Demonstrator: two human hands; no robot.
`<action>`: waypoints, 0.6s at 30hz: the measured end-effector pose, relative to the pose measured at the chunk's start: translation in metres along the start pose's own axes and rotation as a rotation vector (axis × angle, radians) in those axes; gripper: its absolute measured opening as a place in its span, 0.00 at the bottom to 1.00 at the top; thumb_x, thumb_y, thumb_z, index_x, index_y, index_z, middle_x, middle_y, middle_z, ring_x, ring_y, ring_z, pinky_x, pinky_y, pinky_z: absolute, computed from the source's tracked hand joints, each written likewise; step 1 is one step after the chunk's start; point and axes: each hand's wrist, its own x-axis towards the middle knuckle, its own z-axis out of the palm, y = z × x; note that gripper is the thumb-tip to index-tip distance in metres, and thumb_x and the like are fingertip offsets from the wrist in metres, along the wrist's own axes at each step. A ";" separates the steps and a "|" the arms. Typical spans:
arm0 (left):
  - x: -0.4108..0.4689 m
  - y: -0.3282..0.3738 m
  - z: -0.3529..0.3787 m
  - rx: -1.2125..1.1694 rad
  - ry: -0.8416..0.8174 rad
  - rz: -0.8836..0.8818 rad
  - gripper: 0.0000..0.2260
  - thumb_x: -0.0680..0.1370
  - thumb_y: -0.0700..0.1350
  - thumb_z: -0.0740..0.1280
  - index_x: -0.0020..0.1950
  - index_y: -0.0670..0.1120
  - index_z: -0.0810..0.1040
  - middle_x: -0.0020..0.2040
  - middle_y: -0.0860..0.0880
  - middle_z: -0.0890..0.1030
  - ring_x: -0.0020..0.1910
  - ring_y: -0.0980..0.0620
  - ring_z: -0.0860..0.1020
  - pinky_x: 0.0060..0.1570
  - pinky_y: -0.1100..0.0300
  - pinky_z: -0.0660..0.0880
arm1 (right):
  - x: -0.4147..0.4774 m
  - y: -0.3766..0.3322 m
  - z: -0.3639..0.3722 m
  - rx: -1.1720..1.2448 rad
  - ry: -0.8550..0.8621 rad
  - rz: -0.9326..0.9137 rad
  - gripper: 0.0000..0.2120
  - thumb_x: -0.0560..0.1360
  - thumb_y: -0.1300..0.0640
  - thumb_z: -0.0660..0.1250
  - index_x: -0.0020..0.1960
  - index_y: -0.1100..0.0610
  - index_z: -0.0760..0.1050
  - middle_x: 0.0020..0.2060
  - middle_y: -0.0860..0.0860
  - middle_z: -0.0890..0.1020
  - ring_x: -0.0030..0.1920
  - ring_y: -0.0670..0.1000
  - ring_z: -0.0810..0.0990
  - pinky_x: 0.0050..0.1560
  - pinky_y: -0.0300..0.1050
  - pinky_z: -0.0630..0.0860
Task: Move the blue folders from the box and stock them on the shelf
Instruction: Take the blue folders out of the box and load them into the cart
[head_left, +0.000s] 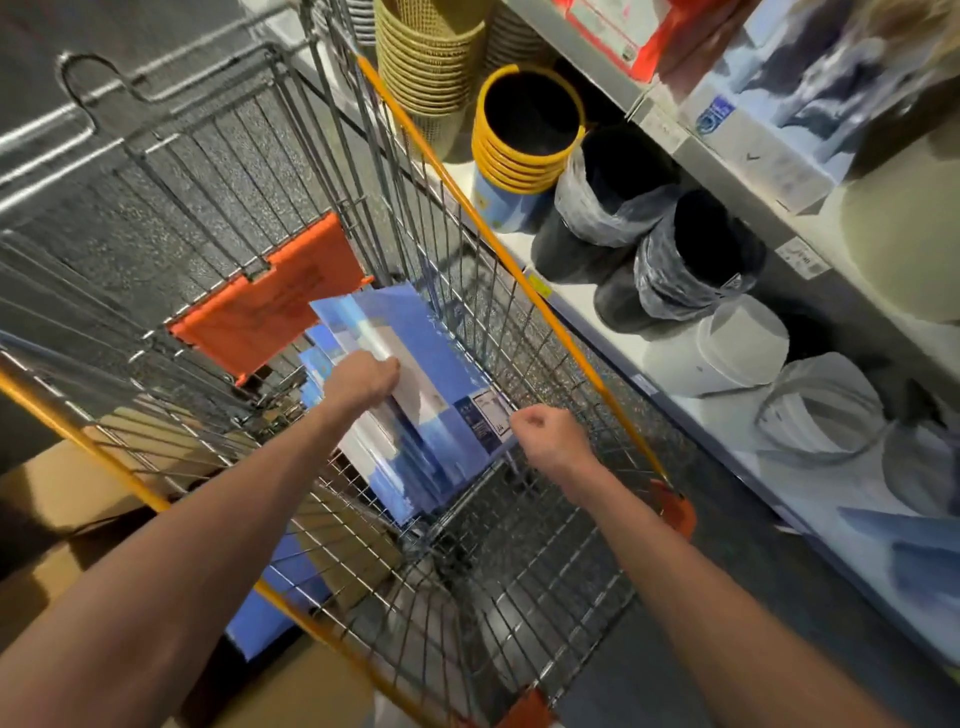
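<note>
Blue folders (421, 332) are standing tilted on edge inside the wire cart (524, 280), toward its right side. Left hand (363, 382) is gripping the stack's upper edge, fingers curled over it. Right hand (550, 441) is pinching the corner by the white label, fingers curled. Cardboard box (78, 493) is lying left of the cart. Shelf (587, 306) on the right is carrying stacked bins (519, 171).

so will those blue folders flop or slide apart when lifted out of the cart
Likely fairly stiff: the blue folders stand on edge unbent in the cart. Glossy covers look slippery, so they may fan under the left hand.
</note>
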 end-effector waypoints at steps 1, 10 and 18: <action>-0.003 0.002 -0.002 0.053 0.039 0.034 0.19 0.82 0.51 0.58 0.44 0.36 0.76 0.47 0.36 0.80 0.50 0.37 0.80 0.50 0.52 0.76 | -0.001 0.001 -0.002 0.006 -0.007 -0.005 0.12 0.81 0.54 0.61 0.53 0.61 0.79 0.39 0.53 0.78 0.35 0.48 0.71 0.32 0.42 0.66; -0.073 0.003 -0.003 -0.208 0.143 0.233 0.12 0.81 0.48 0.64 0.56 0.42 0.80 0.49 0.43 0.85 0.45 0.43 0.84 0.52 0.46 0.81 | -0.057 0.005 -0.028 -0.054 0.008 -0.187 0.11 0.82 0.54 0.60 0.56 0.58 0.77 0.45 0.53 0.82 0.36 0.46 0.75 0.30 0.35 0.69; -0.249 -0.015 -0.002 -0.469 0.385 0.358 0.09 0.83 0.46 0.63 0.62 0.46 0.77 0.44 0.52 0.85 0.38 0.51 0.85 0.35 0.54 0.77 | -0.125 0.035 -0.002 0.040 0.006 -0.456 0.13 0.75 0.47 0.63 0.45 0.54 0.81 0.45 0.56 0.85 0.48 0.58 0.84 0.52 0.61 0.80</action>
